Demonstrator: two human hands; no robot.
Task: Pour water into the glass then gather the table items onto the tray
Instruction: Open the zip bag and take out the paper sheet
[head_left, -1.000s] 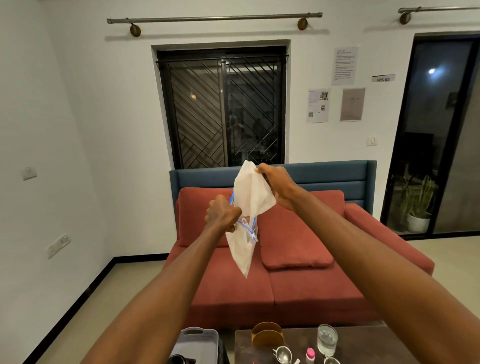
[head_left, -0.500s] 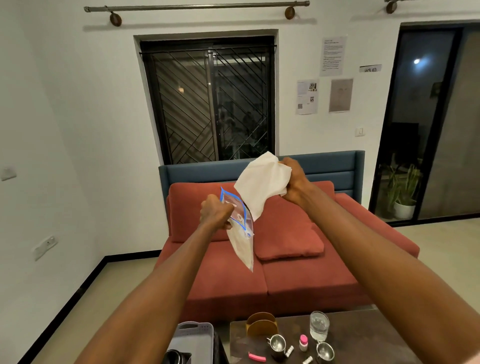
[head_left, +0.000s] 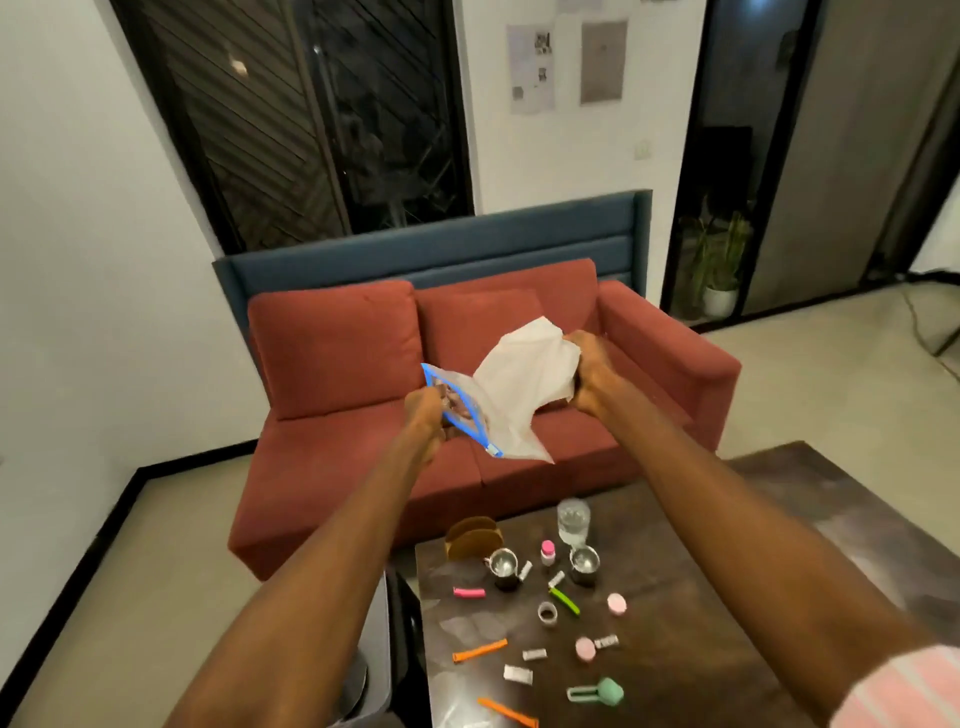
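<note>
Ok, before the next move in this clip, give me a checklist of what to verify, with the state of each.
1. Left hand grips the blue-edged zip bag: ok.
2. Right hand grips the white cloth: ok.
3. Cloth fully clear of the bag: cannot tell, the two overlap in the head view.
4. Glass upright on the dark table, holding water: ok.
5. Table items gathered: not ok, two steel cups, clips and small pieces lie scattered.
6. Tray ready to load: cannot tell, only a grey container edge shows left of the table.
</note>
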